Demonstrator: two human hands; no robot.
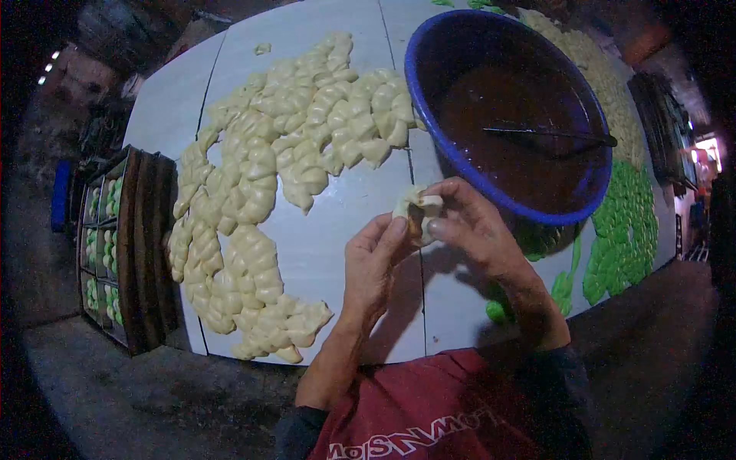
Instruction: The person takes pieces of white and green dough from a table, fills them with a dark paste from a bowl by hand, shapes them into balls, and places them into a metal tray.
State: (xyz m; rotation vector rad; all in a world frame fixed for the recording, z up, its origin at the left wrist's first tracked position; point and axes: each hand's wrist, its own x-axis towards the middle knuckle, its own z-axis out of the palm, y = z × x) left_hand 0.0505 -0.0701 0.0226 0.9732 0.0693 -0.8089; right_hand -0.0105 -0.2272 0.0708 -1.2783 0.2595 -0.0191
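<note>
Both of my hands hold a small piece of pale dough [411, 202] with brown filling showing in it, over the table's right-middle part. My left hand [372, 257] pinches it from the lower left with thumb and fingers. My right hand [475, 234] grips it from the right, fingers curled over it. Just above and right of them stands a large blue tub [410, 84] holding brown paste, with a long dark utensil [529, 130] lying across part of it. Many flattened pieces of pale dough [245, 184] lie on the white table to the left of my hands.
The white table [165, 107] carries green dough pieces [621, 245] at the right and tan ones [613, 107] behind the tub. At the left edge stands a stack of dark trays [138, 253], the top one holding green and pale pieces. A dark stack [663, 130] stands at the far right.
</note>
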